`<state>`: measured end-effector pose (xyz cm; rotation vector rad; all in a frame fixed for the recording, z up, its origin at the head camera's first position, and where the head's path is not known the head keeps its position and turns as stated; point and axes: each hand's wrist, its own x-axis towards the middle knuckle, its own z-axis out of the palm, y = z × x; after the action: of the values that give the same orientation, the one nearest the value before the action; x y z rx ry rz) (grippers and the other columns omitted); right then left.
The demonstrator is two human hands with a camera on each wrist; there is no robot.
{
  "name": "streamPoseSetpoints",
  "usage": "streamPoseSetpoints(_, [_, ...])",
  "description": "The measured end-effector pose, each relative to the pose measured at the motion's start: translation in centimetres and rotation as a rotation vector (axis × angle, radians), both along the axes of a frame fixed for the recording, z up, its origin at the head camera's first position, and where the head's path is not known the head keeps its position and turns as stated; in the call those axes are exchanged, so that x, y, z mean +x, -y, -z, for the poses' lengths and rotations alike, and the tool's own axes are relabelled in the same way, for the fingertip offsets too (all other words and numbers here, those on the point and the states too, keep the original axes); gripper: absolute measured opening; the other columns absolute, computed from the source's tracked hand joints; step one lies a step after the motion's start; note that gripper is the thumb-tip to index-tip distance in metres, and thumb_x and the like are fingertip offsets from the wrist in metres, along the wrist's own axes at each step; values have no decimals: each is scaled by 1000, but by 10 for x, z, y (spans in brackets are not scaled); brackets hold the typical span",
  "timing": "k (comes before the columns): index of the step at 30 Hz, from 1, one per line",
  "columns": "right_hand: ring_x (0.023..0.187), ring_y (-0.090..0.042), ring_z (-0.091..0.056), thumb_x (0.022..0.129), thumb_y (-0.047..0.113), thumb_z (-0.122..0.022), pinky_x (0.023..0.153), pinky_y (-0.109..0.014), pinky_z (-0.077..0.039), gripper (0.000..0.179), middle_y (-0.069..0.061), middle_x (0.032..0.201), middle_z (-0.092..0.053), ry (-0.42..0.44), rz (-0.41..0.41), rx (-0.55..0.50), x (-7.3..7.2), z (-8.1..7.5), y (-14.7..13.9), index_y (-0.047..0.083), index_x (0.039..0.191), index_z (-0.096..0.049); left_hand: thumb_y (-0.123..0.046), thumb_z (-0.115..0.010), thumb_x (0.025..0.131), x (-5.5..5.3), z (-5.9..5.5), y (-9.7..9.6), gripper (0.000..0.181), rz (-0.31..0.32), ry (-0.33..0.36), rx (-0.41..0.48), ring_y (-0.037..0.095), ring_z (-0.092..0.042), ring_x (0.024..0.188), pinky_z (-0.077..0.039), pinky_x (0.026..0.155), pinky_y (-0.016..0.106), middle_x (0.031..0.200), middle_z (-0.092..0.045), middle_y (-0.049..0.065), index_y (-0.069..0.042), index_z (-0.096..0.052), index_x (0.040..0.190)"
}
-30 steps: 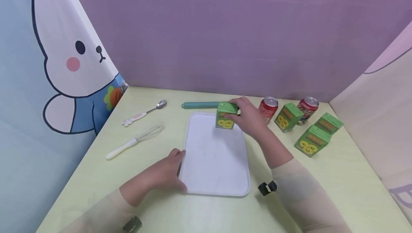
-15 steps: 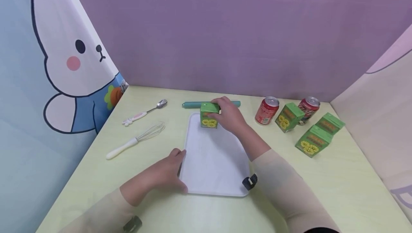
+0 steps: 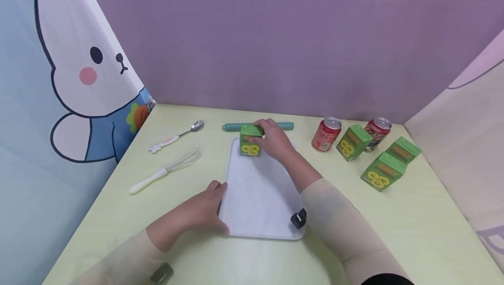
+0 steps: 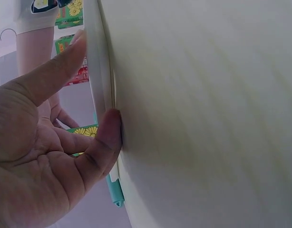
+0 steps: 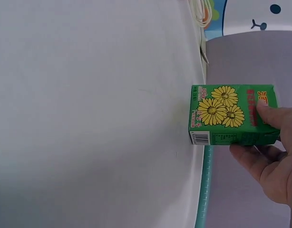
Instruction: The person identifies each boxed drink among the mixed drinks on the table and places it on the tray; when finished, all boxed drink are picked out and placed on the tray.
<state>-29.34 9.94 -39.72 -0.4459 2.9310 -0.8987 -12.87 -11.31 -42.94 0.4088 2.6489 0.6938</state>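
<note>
My right hand (image 3: 273,141) grips a green drink carton (image 3: 250,141) with yellow flowers, upright at the far-left end of a white tray (image 3: 260,202). In the right wrist view, the thumb lies on the flowered face of the carton (image 5: 229,114) and the other fingers are round its side, near the top; its base is right at the tray's surface. My left hand (image 3: 204,208) touches the tray's left edge near the front corner. Its thumb and fingers are spread along the rim in the left wrist view, the fingertips (image 4: 110,130) against the edge.
Right of the tray stand two red soda cans (image 3: 326,134) (image 3: 378,132) and several more green cartons (image 3: 353,142). A teal stick (image 3: 285,126) lies behind the tray. On the left lie a spoon (image 3: 173,138) and a whisk (image 3: 159,174). A purple backdrop borders the table's back.
My right hand has carried the carton leftward across the tray's far end and slightly down, now near its far-left corner. My left hand has stayed at the tray's edge.
</note>
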Motion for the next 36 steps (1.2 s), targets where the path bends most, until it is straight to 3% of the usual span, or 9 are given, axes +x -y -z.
streamPoseSetpoints(12, [115,-18,-54,90,38,-69,100,-40,-46,54,-1,124,-54,30,6,22,-1,-2,3,22,139,-51,-38,-92,58,0,-2,0,123,14,-11,-10,20,-52,109,-45,100,37,137,-40,13,6,-26,152])
streamPoseSetpoints(19, [138,-26,-41,88,58,-63,109,-50,-39,81,-5,153,-38,47,-14,30,6,-2,-5,28,155,-28,-38,-92,58,0,-1,0,123,11,-8,-22,19,-52,108,-46,99,37,139,-40,12,5,-26,152])
streamPoseSetpoints(21, [138,-27,-42,86,64,-60,108,-51,-39,86,-6,154,-36,11,-21,23,7,-6,-12,28,156,-25,-38,-92,58,0,-1,0,122,8,-6,-26,19,-53,109,-45,99,37,139,-39,13,4,-26,152])
streamPoseSetpoints(27, [129,-27,-51,86,66,-58,102,-52,-43,84,-6,145,-48,-87,-9,-36,12,-30,-48,22,152,-32,-40,-92,58,-1,0,-1,122,5,-1,-25,19,-53,109,-46,100,37,140,-40,13,4,-27,152])
streamPoseSetpoints(36, [130,-31,-48,86,66,-58,102,-54,-42,85,-9,146,-47,-161,101,-143,34,-60,-111,24,154,-31,-40,-92,58,-1,-2,0,122,2,7,-25,19,-52,108,-45,100,37,139,-40,13,4,-27,152])
